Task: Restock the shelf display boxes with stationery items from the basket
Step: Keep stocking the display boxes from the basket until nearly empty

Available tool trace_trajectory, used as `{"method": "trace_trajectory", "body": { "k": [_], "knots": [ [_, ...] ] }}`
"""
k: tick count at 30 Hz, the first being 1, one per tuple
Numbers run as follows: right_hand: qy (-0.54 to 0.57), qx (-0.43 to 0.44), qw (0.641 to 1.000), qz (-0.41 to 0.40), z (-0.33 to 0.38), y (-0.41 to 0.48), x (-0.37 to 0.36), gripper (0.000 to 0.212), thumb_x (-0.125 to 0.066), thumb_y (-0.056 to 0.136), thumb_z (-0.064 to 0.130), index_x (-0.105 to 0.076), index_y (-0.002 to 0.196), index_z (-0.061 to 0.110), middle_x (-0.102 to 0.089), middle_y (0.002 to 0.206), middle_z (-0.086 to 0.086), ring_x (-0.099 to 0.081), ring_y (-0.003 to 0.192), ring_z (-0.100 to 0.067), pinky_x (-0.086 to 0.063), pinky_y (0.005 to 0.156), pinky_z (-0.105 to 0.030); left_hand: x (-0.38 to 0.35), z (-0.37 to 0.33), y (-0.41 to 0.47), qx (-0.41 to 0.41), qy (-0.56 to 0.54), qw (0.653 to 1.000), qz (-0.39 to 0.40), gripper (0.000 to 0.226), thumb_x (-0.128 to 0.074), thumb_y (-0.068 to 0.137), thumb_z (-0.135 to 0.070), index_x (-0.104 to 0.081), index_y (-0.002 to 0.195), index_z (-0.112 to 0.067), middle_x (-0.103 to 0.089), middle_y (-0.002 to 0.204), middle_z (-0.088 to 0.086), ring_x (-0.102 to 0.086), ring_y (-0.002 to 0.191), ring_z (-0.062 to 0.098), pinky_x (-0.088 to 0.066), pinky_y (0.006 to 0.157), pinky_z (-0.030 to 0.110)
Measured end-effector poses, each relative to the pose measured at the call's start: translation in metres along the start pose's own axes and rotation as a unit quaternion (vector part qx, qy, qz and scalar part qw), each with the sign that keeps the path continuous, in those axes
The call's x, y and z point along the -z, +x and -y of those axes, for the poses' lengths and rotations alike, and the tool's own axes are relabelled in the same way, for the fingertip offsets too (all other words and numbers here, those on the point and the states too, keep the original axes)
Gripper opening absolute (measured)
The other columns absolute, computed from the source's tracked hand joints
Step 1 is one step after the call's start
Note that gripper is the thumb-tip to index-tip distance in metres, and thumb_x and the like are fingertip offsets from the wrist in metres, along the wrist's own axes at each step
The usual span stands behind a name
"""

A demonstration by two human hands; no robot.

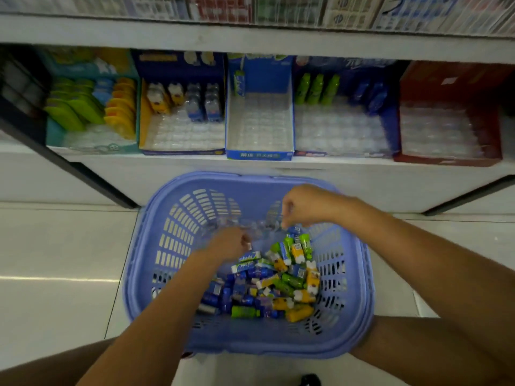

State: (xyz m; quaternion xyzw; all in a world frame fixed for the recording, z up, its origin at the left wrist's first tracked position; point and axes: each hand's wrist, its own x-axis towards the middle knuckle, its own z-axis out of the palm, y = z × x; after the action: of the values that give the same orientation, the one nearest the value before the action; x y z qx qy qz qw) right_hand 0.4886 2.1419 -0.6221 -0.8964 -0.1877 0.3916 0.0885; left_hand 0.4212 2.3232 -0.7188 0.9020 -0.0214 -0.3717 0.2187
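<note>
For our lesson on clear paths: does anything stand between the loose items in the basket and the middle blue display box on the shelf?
Nothing visible blocks it. The items lie in the basket, and the blue display box is open-topped straight ahead; only the basket's far rim lies between.

Top-shelf packs (250,8) cropped and blurred, left hand (226,244) fingertips smeared

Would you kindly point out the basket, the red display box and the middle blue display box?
basket (250,348): head view, near rim.
red display box (446,160): head view, front wall.
middle blue display box (259,155): head view, printed front wall.
</note>
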Motion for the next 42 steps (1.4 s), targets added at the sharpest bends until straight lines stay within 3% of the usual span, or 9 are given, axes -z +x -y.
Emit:
{"method": "trace_trajectory", "body": {
  "k": [5,14,17,21,24,27,34,38,42],
  "knots": [
    [-0.063,0.0,0.995,0.074,0.012,0.065,-0.119,0.034,-0.063,0.09,0.022,-0.061,0.116,0.001,-0.058,0.121,-0.02,-0.058,0.106,-0.033,-0.049,0.091,-0.041,-0.052,0.059,-0.01,0.047,0.054,0.99,0.119,0.028,-0.055,0.091,-0.009,-0.063,0.118,-0.005,-0.058,0.126,0.016,-0.056,0.113,0.029,-0.043,0.09,0.029],
    [-0.192,0.068,0.979,-0.031,-0.001,0.098,-0.2,0.044,-0.066,0.085,0.02,-0.054,0.127,0.01,-0.036,0.14,-0.015,-0.036,0.127,-0.034,-0.039,0.101,-0.042,-0.067,0.075,0.014,0.065,0.028,0.994,0.084,0.024,-0.053,0.092,-0.004,-0.067,0.111,0.001,-0.063,0.11,0.02,-0.061,0.103,0.033,-0.049,0.095,0.04],
    [-0.226,0.102,0.969,-0.006,-0.009,0.098,-0.199,0.045,-0.063,0.086,0.022,-0.052,0.128,0.013,-0.043,0.131,-0.013,-0.048,0.112,-0.033,-0.042,0.088,-0.042,-0.07,0.074,0.024,0.071,0.028,0.995,0.069,0.016,-0.052,0.093,-0.005,-0.066,0.093,0.002,-0.059,0.085,0.021,-0.06,0.09,0.035,-0.051,0.091,0.043],
    [-0.229,0.125,0.965,-0.001,-0.016,0.101,-0.199,0.04,-0.052,0.092,0.016,-0.05,0.131,0.012,-0.044,0.132,-0.014,-0.056,0.098,-0.034,-0.044,0.071,-0.037,-0.085,0.072,0.035,0.064,0.073,0.992,0.077,0.025,-0.055,0.093,-0.017,-0.063,0.109,0.0,-0.064,0.11,0.02,-0.061,0.101,0.033,-0.051,0.088,0.04],
    [-0.143,0.109,0.984,0.009,-0.017,0.1,-0.194,0.038,-0.052,0.094,0.018,-0.052,0.131,0.012,-0.043,0.136,-0.013,-0.055,0.106,-0.033,-0.049,0.086,-0.039,-0.096,0.072,0.042,0.071,0.097,0.989,0.084,0.03,-0.056,0.092,-0.018,-0.058,0.117,-0.001,-0.062,0.116,0.019,-0.06,0.106,0.033,-0.049,0.089,0.041],
    [0.1,0.035,0.994,-0.031,-0.018,0.09,-0.174,0.032,-0.062,0.09,0.022,-0.062,0.12,0.013,-0.059,0.125,-0.008,-0.057,0.11,-0.024,-0.046,0.088,-0.03,-0.1,0.073,0.043,0.076,0.101,0.988,0.087,0.031,-0.057,0.091,-0.016,-0.056,0.118,0.0,-0.06,0.119,0.02,-0.059,0.109,0.033,-0.049,0.09,0.042],
    [0.421,0.039,0.905,-0.042,-0.028,0.041,-0.088,0.023,-0.071,0.082,0.009,-0.065,0.099,0.023,-0.065,0.105,0.004,-0.067,0.085,-0.008,-0.057,0.075,-0.022,-0.093,0.072,0.033,0.082,0.024,0.994,0.068,0.033,-0.067,0.084,-0.022,-0.063,0.106,0.002,-0.066,0.105,0.022,-0.064,0.095,0.032,-0.052,0.08,0.039],
    [0.46,0.098,0.876,-0.112,-0.03,0.011,-0.042,0.038,-0.073,0.073,-0.007,-0.07,0.085,0.028,-0.071,0.096,0.001,-0.067,0.089,-0.007,-0.053,0.081,-0.017,-0.068,0.065,0.028,0.101,-0.121,0.987,0.032,0.037,-0.074,0.078,-0.019,-0.047,0.054,-0.012,-0.045,0.055,0.007,-0.046,0.049,0.017,-0.044,0.054,0.034],
    [0.491,0.152,0.841,-0.168,-0.035,-0.013,-0.011,0.035,-0.069,0.072,-0.014,-0.067,0.084,0.019,-0.068,0.099,-0.009,-0.063,0.086,-0.012,-0.051,0.078,-0.017,-0.027,0.03,0.01,0.087,-0.442,0.893,0.013,0.031,-0.07,0.083,-0.013,-0.052,0.058,-0.01,-0.048,0.058,0.009,-0.047,0.053,0.019,-0.042,0.061,0.031]
  ]
}}
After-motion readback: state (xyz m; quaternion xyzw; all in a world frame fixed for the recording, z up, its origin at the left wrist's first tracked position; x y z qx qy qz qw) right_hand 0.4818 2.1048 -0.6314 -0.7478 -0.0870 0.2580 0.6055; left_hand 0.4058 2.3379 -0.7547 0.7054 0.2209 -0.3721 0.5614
